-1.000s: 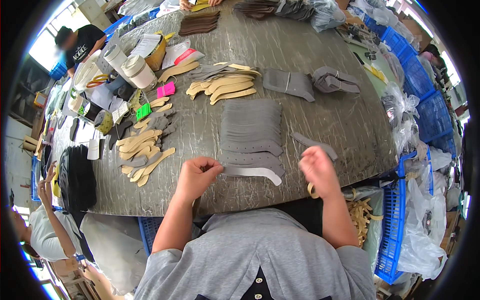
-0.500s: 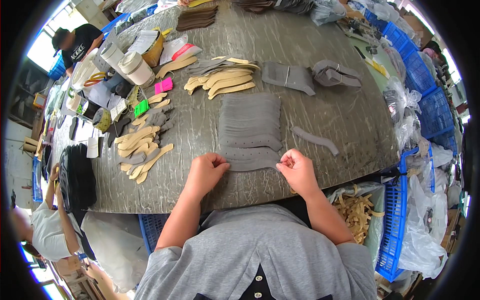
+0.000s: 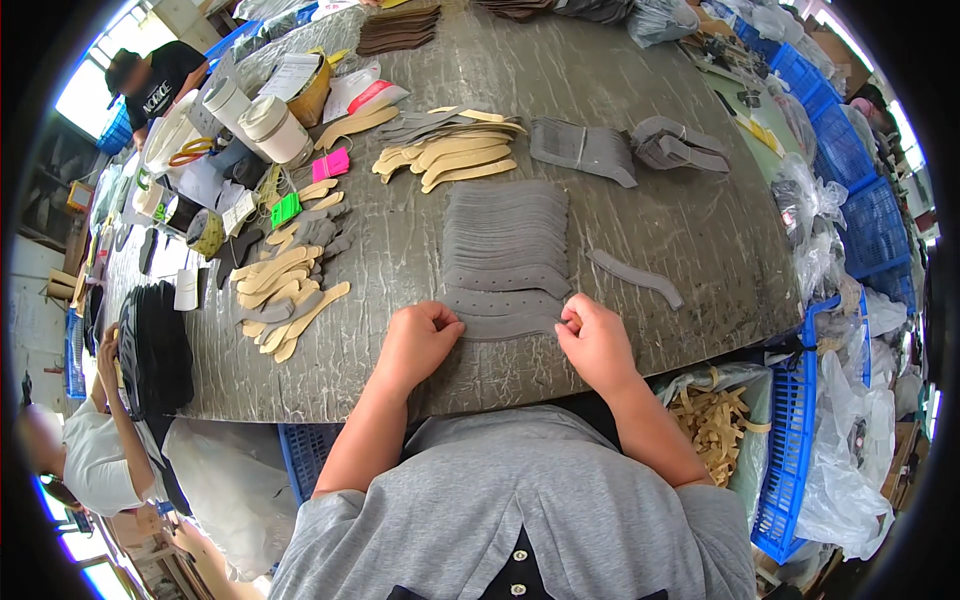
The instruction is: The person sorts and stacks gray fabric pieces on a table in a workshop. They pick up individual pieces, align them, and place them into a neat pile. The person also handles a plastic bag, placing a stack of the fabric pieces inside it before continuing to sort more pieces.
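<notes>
A fanned row of overlapping grey curved strips (image 3: 505, 230) lies on the table straight ahead of me; the nearer ones show small punched holes. At its near end lies the closest grey strip (image 3: 508, 328), spanning the gap between my hands. My left hand (image 3: 418, 345) pinches its left end between thumb and curled fingers. At the right end, my right hand (image 3: 594, 338) is closed in the same kind of pinch, its fingertips at the strip's tip. A single loose grey strip (image 3: 635, 277) rests apart, beyond my right hand.
Tan and grey pieces (image 3: 285, 290) are heaped at left, with another pile (image 3: 450, 150) farther back. Tied grey bundles (image 3: 580, 150) sit at far right of it. White containers (image 3: 275, 130) crowd the left. A blue crate (image 3: 790, 440) stands right of the table (image 3: 700, 240). Two people work at left.
The nearest strip has shifted slightly toward the row. Both hands keep nearly the same place and pinch. The whole view has shifted a little.
</notes>
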Tool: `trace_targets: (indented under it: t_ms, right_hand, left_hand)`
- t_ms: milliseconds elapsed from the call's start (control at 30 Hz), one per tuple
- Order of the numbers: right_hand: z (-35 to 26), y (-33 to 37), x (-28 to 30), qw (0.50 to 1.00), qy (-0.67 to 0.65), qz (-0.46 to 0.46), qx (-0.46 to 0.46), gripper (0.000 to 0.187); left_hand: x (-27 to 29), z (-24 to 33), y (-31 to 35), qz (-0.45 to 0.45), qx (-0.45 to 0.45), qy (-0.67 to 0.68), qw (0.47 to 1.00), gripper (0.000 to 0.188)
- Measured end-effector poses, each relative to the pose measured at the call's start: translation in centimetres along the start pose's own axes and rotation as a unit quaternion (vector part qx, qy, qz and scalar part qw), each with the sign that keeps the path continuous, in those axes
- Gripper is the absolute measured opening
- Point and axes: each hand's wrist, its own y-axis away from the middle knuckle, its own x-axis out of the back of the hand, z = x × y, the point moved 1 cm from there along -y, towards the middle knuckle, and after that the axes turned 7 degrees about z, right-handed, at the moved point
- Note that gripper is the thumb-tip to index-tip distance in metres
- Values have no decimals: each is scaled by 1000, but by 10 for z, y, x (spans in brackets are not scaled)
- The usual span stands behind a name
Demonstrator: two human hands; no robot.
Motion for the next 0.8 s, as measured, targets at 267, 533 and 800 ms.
trace_targets:
  t_ms: [267,533,800]
  right_hand:
    - [-17,14,-8,948,201,-47,241,45]
    - [-14,11,-3,972,132,-19,193,29]
    - [-12,-7,36,995,-17,60,82,10]
  left_hand:
    - [0,5,1,11,-25,-17,999,15]
    - [0,5,2,38,-104,-87,990,11]
    - [-11,14,14,16,-99,197,975,16]
